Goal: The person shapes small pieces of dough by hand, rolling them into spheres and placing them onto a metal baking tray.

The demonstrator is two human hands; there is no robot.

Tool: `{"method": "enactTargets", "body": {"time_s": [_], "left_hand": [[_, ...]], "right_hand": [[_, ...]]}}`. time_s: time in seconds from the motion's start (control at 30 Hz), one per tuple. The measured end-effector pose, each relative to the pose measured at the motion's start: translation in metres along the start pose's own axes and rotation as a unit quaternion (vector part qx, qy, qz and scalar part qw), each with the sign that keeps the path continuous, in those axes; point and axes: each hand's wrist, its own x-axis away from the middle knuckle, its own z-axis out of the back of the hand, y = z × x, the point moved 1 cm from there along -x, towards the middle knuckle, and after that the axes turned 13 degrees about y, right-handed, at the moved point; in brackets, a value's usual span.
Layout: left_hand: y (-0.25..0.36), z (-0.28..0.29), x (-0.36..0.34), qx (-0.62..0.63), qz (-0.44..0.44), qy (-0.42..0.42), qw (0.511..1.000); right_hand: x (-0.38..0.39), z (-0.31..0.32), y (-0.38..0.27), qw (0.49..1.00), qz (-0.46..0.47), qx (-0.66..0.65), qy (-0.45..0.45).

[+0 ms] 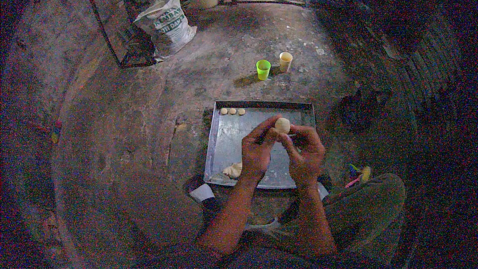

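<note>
Beyond the tray [224, 142] stands a green cup [263, 70]; left hand [257, 150] and right hand [307, 154] pinch one pale ball [282, 125].

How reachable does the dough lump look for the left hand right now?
Probably yes, once freed: the left hand appears near the dough lump, which lies in the open tray with its left side clear. But it and the right hand hold a dough ball now.
</note>
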Motion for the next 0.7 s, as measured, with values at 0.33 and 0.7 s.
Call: {"method": "enactTargets", "body": {"time_s": [0.33, 0.7], "left_hand": [[0.002, 0.012, -0.005, 0.135, -0.011, -0.065, 0.989], [0.0, 0.019, -0.018, 0.096, 0.098, -0.056, 0.989]], "right_hand": [[-0.001, -0.001, 0.005, 0.992, -0.055, -0.071, -0.086], [-0.006, -0.001, -0.02, 0.992, 0.098, 0.052, -0.057]]}}
